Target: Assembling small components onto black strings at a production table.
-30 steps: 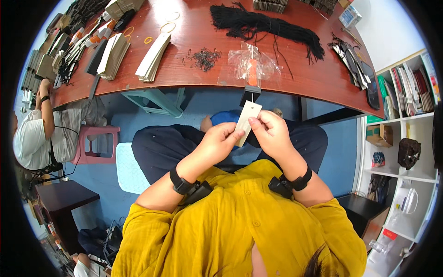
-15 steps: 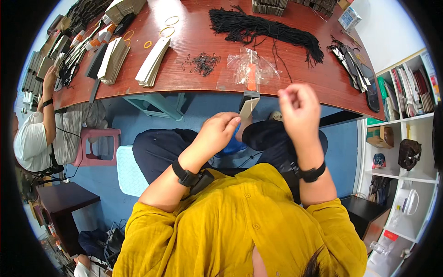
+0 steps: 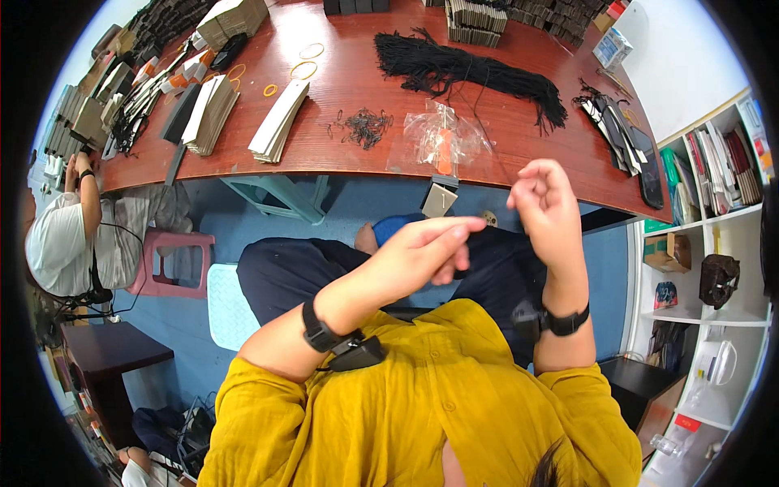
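My left hand (image 3: 422, 253) hovers over my lap, thumb laid against the pointing forefinger, other fingers curled. Anything pinched there is too small to make out. To its right my right hand (image 3: 550, 207) is raised near the table edge with bent fingers drawn together; their contents cannot be made out. A thin dark cord trails from the black cord bundle (image 3: 471, 79) over the edge toward the right hand. Between and beyond the hands, a pale tag (image 3: 439, 201) sits at a dark holder on the table's front edge. Clear plastic film (image 3: 434, 140) with an orange strip lies behind it.
On the red-brown table (image 3: 345, 85) are small black pins (image 3: 365, 127), pale card stacks (image 3: 280, 122), rubber bands (image 3: 303, 70) and, at right, a phone (image 3: 649, 177) beside corded tags. A co-worker (image 3: 65, 252) sits at left. White shelves (image 3: 746, 304) stand at right.
My left hand has moved right, closer to my right hand, and its forefinger now points right. The right hand has shifted slightly right and down. The tag at the edge sits differently.
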Action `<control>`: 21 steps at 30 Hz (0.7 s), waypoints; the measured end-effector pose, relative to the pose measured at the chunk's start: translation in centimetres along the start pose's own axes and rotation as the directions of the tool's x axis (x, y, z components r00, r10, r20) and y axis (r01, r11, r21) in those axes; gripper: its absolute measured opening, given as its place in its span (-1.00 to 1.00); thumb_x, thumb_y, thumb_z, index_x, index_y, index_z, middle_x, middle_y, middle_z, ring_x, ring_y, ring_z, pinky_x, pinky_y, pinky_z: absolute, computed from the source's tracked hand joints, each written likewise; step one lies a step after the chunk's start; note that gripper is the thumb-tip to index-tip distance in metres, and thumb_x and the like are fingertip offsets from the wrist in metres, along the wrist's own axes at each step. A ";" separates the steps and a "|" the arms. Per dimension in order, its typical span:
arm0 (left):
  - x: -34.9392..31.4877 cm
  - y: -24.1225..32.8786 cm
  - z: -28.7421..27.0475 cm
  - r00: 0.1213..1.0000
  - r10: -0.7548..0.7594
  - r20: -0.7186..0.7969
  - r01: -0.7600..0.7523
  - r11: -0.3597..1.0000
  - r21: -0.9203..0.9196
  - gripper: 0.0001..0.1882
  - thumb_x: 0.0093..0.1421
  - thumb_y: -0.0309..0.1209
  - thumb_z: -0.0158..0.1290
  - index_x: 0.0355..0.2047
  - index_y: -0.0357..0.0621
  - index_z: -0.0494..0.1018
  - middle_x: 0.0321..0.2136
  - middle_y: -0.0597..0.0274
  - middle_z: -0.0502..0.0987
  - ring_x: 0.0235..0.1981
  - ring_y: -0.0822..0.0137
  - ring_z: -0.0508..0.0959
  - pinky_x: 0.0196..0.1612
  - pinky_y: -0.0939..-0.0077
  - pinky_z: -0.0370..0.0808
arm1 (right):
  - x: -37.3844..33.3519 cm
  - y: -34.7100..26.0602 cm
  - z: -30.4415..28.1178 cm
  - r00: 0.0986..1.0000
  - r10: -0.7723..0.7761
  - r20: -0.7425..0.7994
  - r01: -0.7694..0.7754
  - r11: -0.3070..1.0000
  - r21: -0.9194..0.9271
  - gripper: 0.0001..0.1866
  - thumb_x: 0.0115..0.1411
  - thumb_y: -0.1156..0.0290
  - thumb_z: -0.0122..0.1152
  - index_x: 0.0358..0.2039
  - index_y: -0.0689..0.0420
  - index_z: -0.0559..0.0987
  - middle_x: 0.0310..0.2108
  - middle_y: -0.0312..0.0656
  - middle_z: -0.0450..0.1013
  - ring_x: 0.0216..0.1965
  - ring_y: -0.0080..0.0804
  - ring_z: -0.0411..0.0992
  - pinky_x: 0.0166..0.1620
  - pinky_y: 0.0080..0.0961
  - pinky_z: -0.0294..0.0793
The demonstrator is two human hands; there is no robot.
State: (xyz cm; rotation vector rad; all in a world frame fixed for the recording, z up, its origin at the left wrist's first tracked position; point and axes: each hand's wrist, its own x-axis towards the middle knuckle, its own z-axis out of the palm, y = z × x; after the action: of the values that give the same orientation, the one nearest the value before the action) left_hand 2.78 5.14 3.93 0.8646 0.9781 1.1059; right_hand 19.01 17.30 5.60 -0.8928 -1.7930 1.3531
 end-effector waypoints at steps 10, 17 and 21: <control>1.3 2.7 -1.5 0.924 0.258 -0.283 -0.365 0.820 -0.441 -0.75 0.24 -0.29 -0.09 -0.20 -0.21 0.40 -0.53 0.43 0.38 -0.65 0.62 0.21 -0.59 0.76 0.18 | -5.4 1.7 -5.1 0.930 0.072 0.360 -0.269 0.800 0.536 -0.88 0.04 0.50 0.18 -0.41 0.26 0.48 -0.50 -0.06 0.50 -0.73 -0.61 0.33 -0.65 -0.77 0.28; -3.6 2.0 -6.7 0.774 0.252 -0.581 -0.497 0.810 -0.311 -0.81 0.18 -0.39 -0.01 -0.23 -0.22 0.43 -0.49 0.40 0.42 -0.60 0.61 0.26 -0.54 0.77 0.21 | -4.4 3.2 -4.6 0.995 -0.016 0.095 -0.063 0.642 0.764 -0.77 0.04 0.36 0.25 -0.47 0.19 0.40 -0.44 -0.16 0.33 -0.70 -0.58 0.23 -0.63 -0.79 0.16; -4.5 0.4 -7.5 0.771 0.254 -0.584 -0.487 0.827 -0.283 -0.84 0.17 -0.40 0.01 -0.28 -0.22 0.44 -0.53 0.40 0.40 -0.60 0.59 0.27 -0.53 0.75 0.21 | -3.7 3.4 -4.7 0.957 -0.092 0.276 -0.204 0.465 0.862 -0.78 0.08 0.34 0.20 -0.44 0.17 0.36 -0.43 -0.23 0.33 -0.68 -0.60 0.22 -0.60 -0.81 0.15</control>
State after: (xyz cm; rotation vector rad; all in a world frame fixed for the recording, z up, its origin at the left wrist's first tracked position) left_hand -5.12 1.50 2.67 0.4020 0.9616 1.9034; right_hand 25.29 17.13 2.76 -0.1458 -0.9129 2.2196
